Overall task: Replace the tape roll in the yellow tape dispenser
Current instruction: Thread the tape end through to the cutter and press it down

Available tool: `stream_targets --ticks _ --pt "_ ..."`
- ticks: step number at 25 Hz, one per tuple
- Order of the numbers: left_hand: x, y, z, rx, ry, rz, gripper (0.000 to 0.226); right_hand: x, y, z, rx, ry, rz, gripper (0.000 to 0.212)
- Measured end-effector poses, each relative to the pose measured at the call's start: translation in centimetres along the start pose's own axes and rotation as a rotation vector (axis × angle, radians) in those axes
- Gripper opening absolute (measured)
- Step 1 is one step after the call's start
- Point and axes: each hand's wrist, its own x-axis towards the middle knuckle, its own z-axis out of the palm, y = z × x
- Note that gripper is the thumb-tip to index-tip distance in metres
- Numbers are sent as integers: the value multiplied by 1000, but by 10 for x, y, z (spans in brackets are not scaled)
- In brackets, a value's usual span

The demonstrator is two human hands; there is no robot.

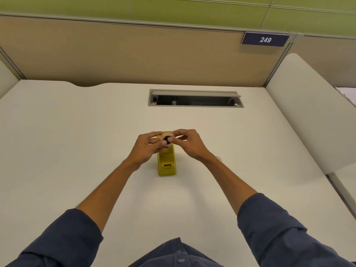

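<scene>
The yellow tape dispenser [166,163] stands on the white desk [77,141], its cutter end toward me. Just above its far end I hold a small whitish tape roll [167,138] with a dark core showing in its hole. My left hand [147,146] grips the roll from the left, thumb under it. My right hand [187,143] pinches the roll from the right with fingertips. The dispenser's far half is hidden behind the hands and roll.
A grey cable slot [195,98] with a raised flap lies in the desk beyond the dispenser. A beige partition wall [134,54] bearing a "249" sign [265,39] closes the back. A white side panel [312,112] rises on the right.
</scene>
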Motion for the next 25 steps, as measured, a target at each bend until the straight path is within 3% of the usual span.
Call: stream_targets --ticks 5,8,11,17,25 --pt "3 -7 8 282 239 76 56 1 2 9 -31 161 -5 17" --pt "5 -11 15 515 251 197 63 0 3 19 -53 234 38 19" --pt "10 -14 18 644 242 228 56 -2 2 31 -72 277 72 18" --pt "13 -15 18 650 209 311 30 -3 -6 45 -301 384 155 22" --pt "20 -24 5 705 179 314 44 2 -9 56 -467 393 171 21"
